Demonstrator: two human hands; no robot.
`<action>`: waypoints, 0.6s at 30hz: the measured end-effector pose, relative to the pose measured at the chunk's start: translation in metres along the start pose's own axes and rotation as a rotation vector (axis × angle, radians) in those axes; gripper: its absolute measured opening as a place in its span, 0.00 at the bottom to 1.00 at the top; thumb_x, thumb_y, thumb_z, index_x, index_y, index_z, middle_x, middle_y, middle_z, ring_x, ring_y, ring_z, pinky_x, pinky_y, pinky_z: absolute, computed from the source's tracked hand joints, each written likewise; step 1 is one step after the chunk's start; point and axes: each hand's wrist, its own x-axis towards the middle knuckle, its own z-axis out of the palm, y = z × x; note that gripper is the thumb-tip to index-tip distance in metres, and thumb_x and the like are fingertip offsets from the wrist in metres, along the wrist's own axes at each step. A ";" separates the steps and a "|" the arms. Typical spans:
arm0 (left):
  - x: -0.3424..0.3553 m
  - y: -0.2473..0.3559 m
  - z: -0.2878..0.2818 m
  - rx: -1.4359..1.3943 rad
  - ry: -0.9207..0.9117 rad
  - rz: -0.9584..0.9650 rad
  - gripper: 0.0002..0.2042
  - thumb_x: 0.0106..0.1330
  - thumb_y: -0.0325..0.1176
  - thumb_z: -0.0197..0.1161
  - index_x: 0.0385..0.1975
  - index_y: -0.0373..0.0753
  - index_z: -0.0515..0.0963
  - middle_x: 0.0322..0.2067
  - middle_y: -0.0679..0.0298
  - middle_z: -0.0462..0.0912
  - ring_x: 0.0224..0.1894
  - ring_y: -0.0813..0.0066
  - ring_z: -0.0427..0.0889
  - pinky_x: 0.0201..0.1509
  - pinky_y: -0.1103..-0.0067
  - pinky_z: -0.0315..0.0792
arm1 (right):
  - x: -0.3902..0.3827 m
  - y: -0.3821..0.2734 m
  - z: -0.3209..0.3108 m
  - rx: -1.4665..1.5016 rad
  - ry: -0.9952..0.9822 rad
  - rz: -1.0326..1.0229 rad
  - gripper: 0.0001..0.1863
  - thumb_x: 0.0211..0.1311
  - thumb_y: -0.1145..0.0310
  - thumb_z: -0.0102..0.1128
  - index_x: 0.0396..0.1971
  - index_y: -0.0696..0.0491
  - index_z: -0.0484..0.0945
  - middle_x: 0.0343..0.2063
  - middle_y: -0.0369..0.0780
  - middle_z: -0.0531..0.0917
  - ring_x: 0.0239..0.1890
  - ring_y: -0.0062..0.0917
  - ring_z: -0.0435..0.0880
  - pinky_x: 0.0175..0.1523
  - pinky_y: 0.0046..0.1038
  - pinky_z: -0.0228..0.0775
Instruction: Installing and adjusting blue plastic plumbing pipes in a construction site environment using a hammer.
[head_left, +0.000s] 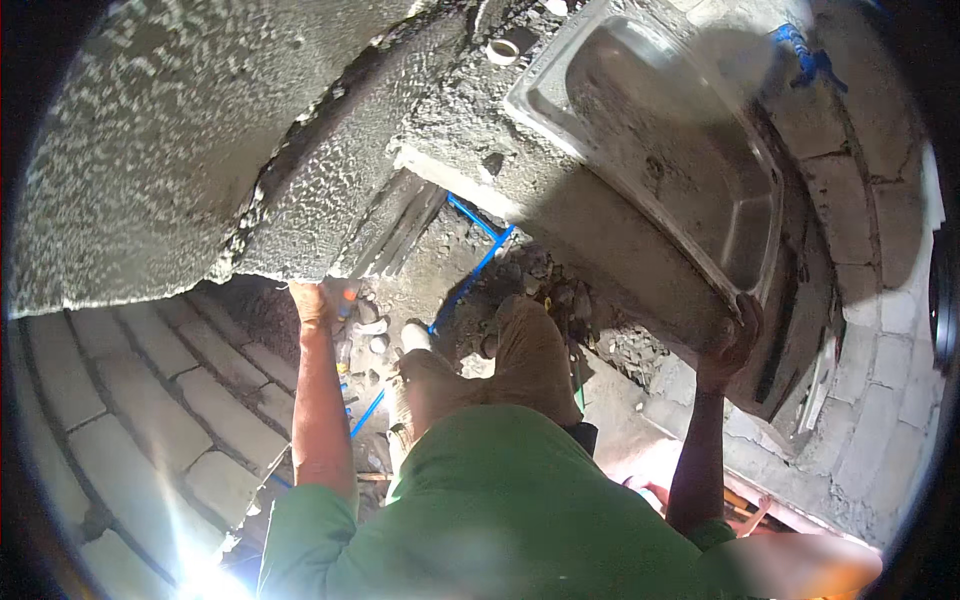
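My left hand [308,303] is at the lower edge of a rough, speckled concrete slab [150,150], closed against that edge with its fingertips hidden. Over on the right, my right hand [732,348] lies in shadow, its fingers curled over the counter's edge beside the near corner of a steel sink [672,200]. The sink basin is dusty and sits in a grey concrete counter [620,255]. Both of my arms are stretched out, one to each side.
Between slab and counter, blue pipes [478,275] cross ground strewn with rubble [560,290]. My legs [535,350] stand there. Block walls rise at left [150,410] and right [840,210]. A short pipe end [502,52] sticks up near the sink. Blue fittings [808,62] are at upper right.
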 end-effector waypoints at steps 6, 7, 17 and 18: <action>0.004 0.029 -0.008 -0.080 -0.001 -0.145 0.15 0.69 0.35 0.47 0.45 0.34 0.78 0.44 0.49 0.80 0.48 0.46 0.77 0.51 0.61 0.69 | 0.004 0.001 -0.005 0.002 -0.039 -0.054 0.22 0.73 0.58 0.43 0.53 0.60 0.74 0.54 0.49 0.75 0.59 0.41 0.72 0.65 0.39 0.60; 0.004 0.030 -0.007 -0.070 0.030 -0.123 0.16 0.70 0.34 0.46 0.44 0.33 0.78 0.44 0.49 0.81 0.48 0.46 0.77 0.52 0.61 0.69 | 0.003 0.003 -0.004 0.022 -0.066 -0.061 0.22 0.73 0.58 0.43 0.52 0.60 0.74 0.53 0.49 0.75 0.59 0.41 0.72 0.65 0.39 0.60; 0.015 0.028 -0.004 -0.087 0.037 -0.125 0.17 0.64 0.25 0.44 0.48 0.32 0.76 0.47 0.46 0.79 0.51 0.42 0.75 0.58 0.59 0.65 | 0.007 0.003 -0.005 0.041 -0.104 -0.019 0.22 0.72 0.56 0.45 0.51 0.60 0.75 0.53 0.49 0.75 0.59 0.42 0.71 0.65 0.40 0.60; 0.016 0.037 -0.007 -0.126 0.050 -0.128 0.16 0.66 0.28 0.46 0.48 0.32 0.76 0.48 0.48 0.79 0.51 0.45 0.75 0.57 0.62 0.66 | 0.006 0.002 -0.005 0.047 -0.122 -0.018 0.22 0.71 0.57 0.46 0.51 0.60 0.75 0.52 0.50 0.75 0.59 0.43 0.70 0.65 0.42 0.58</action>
